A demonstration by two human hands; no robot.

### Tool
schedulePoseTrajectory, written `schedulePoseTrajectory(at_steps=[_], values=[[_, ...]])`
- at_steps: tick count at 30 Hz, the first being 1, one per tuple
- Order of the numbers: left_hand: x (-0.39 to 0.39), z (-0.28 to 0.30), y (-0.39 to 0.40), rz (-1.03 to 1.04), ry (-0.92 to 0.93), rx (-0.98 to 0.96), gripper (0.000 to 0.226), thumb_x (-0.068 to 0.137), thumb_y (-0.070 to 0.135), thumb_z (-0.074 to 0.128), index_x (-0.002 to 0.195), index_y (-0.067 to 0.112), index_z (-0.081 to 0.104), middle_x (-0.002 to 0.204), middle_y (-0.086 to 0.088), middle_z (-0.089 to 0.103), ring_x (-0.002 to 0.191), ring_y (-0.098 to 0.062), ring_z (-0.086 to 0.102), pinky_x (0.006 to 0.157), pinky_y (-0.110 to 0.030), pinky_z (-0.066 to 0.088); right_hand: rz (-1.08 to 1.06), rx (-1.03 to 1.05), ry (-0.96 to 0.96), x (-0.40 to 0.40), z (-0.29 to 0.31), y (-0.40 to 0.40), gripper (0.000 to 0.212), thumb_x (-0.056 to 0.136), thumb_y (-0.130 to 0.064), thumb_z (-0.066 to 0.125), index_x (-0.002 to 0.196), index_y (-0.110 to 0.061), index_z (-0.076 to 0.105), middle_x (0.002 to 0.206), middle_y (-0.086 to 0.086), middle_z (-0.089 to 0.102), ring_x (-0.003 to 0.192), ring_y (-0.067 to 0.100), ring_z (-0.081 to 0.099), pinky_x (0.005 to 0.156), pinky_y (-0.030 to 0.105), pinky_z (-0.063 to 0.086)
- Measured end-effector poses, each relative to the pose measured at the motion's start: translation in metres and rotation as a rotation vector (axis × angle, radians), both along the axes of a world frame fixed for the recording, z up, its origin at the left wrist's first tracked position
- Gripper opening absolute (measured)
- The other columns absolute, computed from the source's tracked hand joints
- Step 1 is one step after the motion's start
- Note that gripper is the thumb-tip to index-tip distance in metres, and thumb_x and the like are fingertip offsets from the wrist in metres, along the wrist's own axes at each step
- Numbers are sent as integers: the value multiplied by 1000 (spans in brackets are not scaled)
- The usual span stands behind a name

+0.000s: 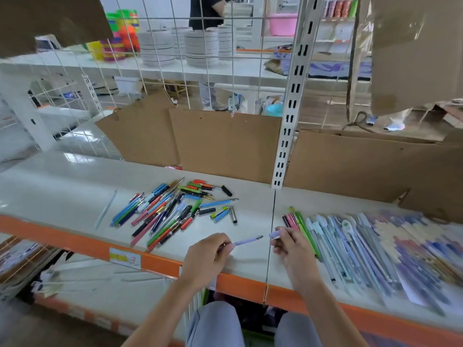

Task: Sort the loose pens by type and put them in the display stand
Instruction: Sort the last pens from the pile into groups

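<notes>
Lilac pen (246,240) pinched in my left hand (205,256), its cap (274,234) in my right hand (292,244), above shelf (250,216) edge; misaligned recapping could drop either.

Single head-worn wide-angle view, looking forward and down from close above the shelf (62,181). Both forearms enter from the bottom edge; the wire grid (200,46) behind the shelf fills the upper field. No second view exists for overlap.
</notes>
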State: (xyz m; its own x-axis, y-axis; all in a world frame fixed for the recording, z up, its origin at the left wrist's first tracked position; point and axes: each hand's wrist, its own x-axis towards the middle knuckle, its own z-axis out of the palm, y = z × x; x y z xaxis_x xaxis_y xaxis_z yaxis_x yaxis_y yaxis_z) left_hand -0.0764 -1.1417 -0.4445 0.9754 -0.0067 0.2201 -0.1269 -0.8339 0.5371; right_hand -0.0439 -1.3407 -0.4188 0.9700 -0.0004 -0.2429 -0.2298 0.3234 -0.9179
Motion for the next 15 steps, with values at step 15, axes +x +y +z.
schedulePoseTrajectory(at_steps=[15], values=[[0,0,-1,-39,8,61,20,96,37,48,89,21,58,71,11,57,63,-14,54,54,-16,33,211,-158,-44,-1,-4,2,12,94,-6,54,98,-2,64,82,12,68,72,15,67,68,24,54]])
